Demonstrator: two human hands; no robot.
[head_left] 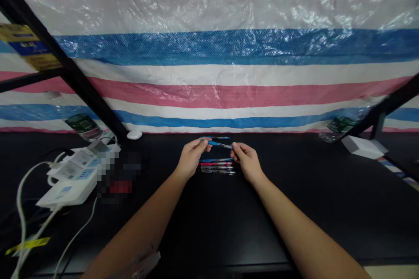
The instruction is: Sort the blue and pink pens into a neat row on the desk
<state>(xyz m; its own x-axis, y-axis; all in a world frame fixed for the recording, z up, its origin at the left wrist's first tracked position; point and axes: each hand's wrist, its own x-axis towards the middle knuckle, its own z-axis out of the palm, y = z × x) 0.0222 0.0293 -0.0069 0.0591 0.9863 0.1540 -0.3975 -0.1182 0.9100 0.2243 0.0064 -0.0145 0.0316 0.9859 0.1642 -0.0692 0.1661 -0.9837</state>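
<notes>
A blue pen (218, 144) sits crosswise between the two hands, its ends gripped above the desk. The left hand (191, 158) pinches one end between thumb and fingers, and the right hand (247, 161) pinches the other the same way. Just below and between the hands, a row of pens (217, 166) with blue, pink and dark barrels lies side by side on the black desk (314, 209). Well to the left of the left hand are white power strips (73, 178) with cables, beside a pixelated patch. Well to the right of the right hand sits a white box (362, 147). A striped tarpaulin (209, 52) hangs beyond both hands.
</notes>
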